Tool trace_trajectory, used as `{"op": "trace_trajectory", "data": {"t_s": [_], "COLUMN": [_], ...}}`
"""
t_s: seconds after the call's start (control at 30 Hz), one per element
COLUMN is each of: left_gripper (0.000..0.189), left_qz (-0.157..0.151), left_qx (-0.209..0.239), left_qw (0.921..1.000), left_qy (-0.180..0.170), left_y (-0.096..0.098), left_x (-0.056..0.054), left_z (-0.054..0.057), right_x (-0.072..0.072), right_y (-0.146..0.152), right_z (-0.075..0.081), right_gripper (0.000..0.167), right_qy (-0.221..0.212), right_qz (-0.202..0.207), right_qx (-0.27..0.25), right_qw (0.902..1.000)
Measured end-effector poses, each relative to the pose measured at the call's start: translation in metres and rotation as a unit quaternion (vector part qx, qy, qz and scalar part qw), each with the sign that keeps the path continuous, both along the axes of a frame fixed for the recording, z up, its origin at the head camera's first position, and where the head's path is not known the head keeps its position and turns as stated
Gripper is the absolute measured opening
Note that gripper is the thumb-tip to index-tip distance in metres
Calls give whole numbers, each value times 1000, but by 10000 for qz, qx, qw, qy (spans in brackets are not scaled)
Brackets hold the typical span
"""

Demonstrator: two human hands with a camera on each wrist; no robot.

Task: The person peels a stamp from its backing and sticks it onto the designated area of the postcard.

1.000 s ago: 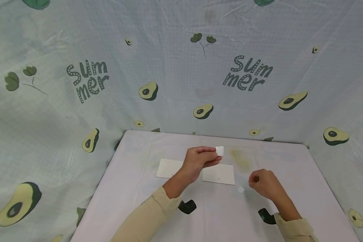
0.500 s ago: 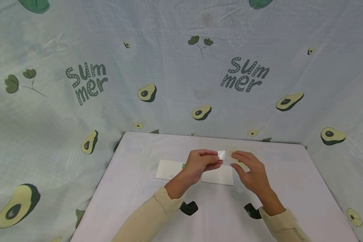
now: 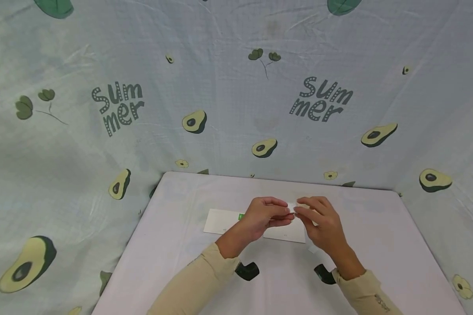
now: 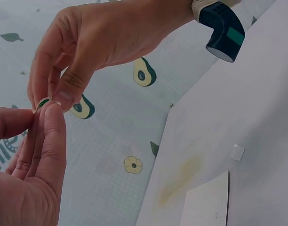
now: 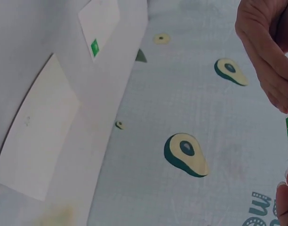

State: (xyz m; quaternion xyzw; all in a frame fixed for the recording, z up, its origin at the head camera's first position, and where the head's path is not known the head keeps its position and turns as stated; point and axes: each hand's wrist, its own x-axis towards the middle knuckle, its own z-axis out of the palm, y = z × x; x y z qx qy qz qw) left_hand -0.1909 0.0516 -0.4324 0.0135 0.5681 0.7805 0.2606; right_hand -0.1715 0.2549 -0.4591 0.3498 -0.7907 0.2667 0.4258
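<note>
My left hand (image 3: pixel 260 218) pinches a small square sticker (image 3: pixel 291 206) in the air over the table. One side of it looks white in the head view. Green shows on the sticker (image 4: pixel 44 102) in the left wrist view, largely hidden by fingers. Thumb and fingers of my right hand (image 3: pixel 325 221) pinch it from the other side, close against the left fingertips. Below lie two white rectangular cards, the left card (image 3: pixel 217 221) bearing a green patch (image 3: pixel 241 216) near its upper right corner. The right card (image 3: pixel 285 235) is partly covered by the hands.
A small pale square piece (image 4: pixel 237 152) lies on the white table (image 3: pixel 268 288) near the right card. A yellowish stain (image 4: pixel 181 176) marks the tabletop. Behind stands a curtain (image 3: pixel 220 87) printed with avocados. Each wrist carries a dark camera (image 3: pixel 247 271).
My right hand has moved left and up from beside the cards, its fingers opening and then closing on the sticker's edge. The left hand has kept hold of the sticker, nearly still.
</note>
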Motion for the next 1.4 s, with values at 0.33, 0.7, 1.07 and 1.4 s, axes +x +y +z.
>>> {"op": "trace_trajectory", "data": {"t_s": [0.33, 0.7, 1.07, 1.4], "left_gripper": [21, 15, 27, 47], "left_qz": [-163, 72, 101, -279], "left_qx": [191, -147, -1211, -3600], "left_qw": [9995, 9994, 9861, 8892], "left_qy": [-176, 308, 1130, 2811], "left_y": [-1, -1, -8, -10], "left_x": [-3, -8, -15, -23], "left_z": [-3, -16, -40, -87], "right_x": [3, 7, 8, 3], "right_y": [-1, -7, -8, -3], "right_z": [-1, -5, 2, -5], "right_gripper": [9, 14, 11, 17], "right_qy": [-648, -2418, -3819, -4040], "right_qz": [387, -289, -810, -743], "right_qx": [-583, -1512, -2077, -2417], "right_qw": [9954, 9580, 8969, 8791]}}
